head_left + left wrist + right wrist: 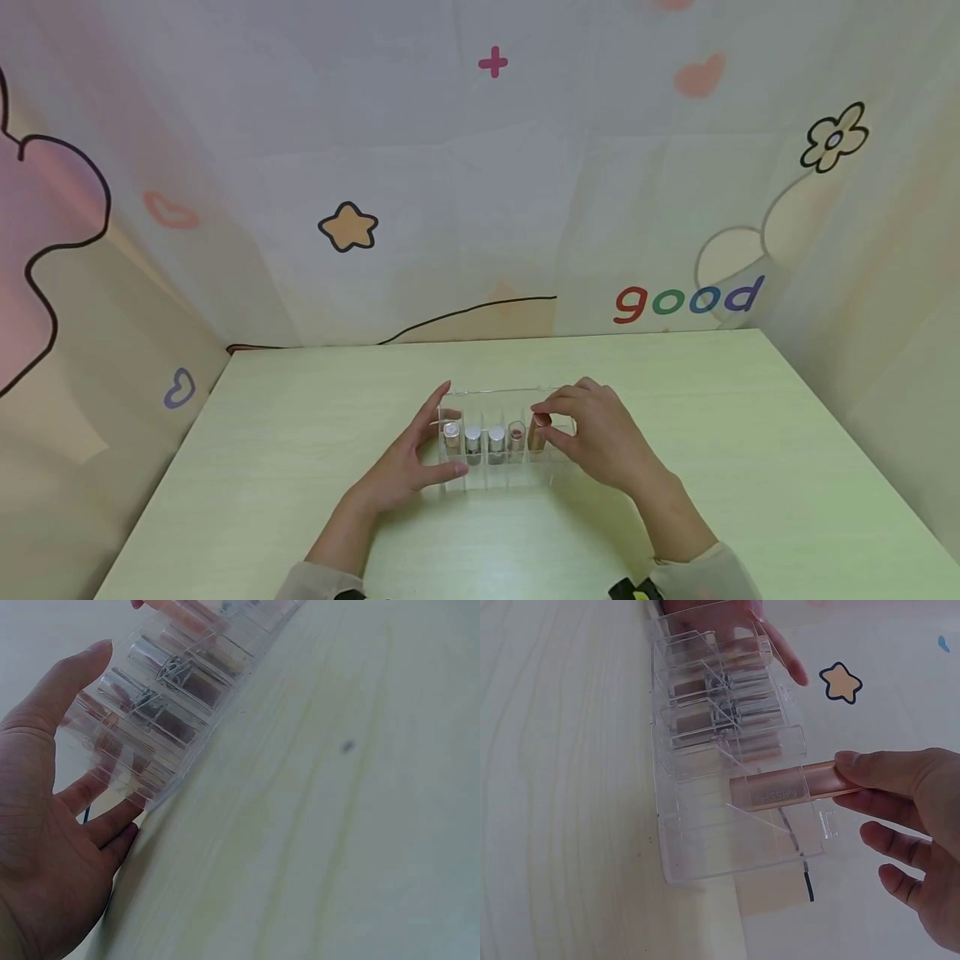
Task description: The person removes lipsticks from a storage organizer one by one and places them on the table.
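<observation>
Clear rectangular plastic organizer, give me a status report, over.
Left hand holding one end of clear rectangular plastic organizer. Right hand pinching copper-coloured cylindrical tube. Tube partly inserted; nothing visibly blocking it.

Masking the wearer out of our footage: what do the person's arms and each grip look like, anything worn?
Left grip and right grip: bare, no gloves or rings visible. Left sleeve and right sleeve: pale grey-beige. Right black item by that cuff: blocky, with a yellow patch. Left black item: mostly cut off by the frame. No cables visible.
</observation>
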Available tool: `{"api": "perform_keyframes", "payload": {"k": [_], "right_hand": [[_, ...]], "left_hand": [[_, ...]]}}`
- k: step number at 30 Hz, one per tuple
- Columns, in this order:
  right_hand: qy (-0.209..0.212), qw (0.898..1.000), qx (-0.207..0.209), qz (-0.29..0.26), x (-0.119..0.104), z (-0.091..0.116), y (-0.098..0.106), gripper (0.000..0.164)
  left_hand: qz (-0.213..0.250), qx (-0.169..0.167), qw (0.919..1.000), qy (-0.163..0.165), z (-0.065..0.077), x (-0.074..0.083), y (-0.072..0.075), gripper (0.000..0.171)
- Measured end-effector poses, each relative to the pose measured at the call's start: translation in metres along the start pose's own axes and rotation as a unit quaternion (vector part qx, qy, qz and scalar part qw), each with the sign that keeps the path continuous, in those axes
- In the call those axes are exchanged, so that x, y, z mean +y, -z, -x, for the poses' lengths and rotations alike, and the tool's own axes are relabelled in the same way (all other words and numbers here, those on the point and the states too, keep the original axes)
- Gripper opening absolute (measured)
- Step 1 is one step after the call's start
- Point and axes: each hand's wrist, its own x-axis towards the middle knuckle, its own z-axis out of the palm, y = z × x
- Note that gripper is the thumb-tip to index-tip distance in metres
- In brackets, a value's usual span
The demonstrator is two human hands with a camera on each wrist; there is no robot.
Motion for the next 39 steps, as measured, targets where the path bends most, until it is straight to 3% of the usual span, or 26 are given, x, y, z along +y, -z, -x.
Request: {"api": "perform_keyframes", "payload": {"k": [19, 39], "right_hand": [[0.004, 1.000, 0.027, -0.007, 0.001, 0.000, 0.007, 0.023], [-0.019, 0.998, 0.021, -0.054, 0.003, 0.002, 0.019, 0.025]], "left_hand": [[0.000, 0.002, 1.0000, 0.000, 0.000, 0.001, 0.000, 0.109], [-0.002, 0.000, 1.0000, 0.000, 0.000, -0.001, 0.000, 0.109]]}}
